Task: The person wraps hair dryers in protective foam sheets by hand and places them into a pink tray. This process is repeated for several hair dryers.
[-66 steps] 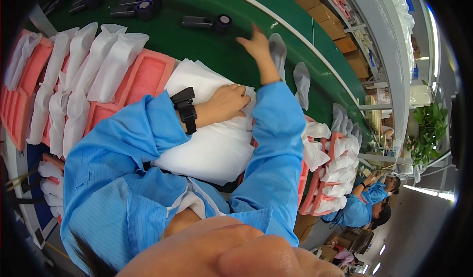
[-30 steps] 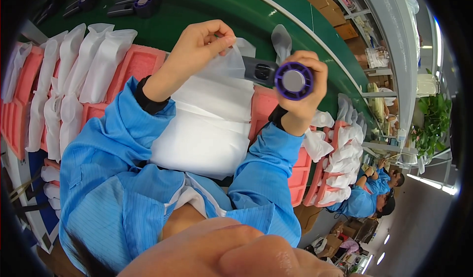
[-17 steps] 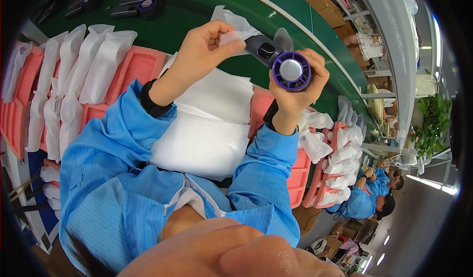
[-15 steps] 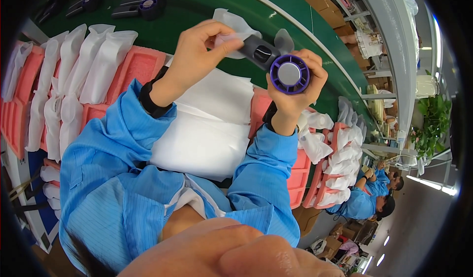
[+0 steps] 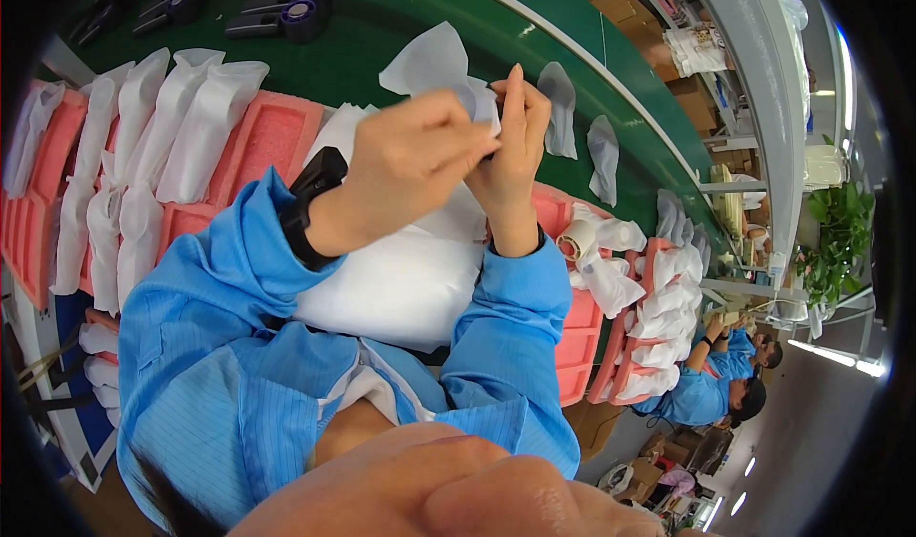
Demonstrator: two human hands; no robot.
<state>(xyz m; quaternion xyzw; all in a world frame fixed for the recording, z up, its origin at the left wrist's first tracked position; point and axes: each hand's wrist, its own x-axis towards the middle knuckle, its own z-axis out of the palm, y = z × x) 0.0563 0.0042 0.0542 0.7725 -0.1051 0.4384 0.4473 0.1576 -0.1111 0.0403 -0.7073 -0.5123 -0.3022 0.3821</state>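
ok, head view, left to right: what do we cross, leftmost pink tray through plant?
Leftmost pink tray → left hand → right hand → two translucent sleeves → co-workers → plant. Held sleeve overlaps the hands, so omitted.

Lt-blue work jkt (image 5: pixel 196 384), fine-striped, long slvs (image 5: pixel 520 308); wht inner collar (image 5: pixel 366 382); blk wristband (image 5: pixel 297 224) L, w/ boxy unit (image 5: pixel 322 171).

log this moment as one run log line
left hand: pinching white bag; right hand: at same bag, grip partly hidden; nearer body: white stack; upper left: dark devices on green surface
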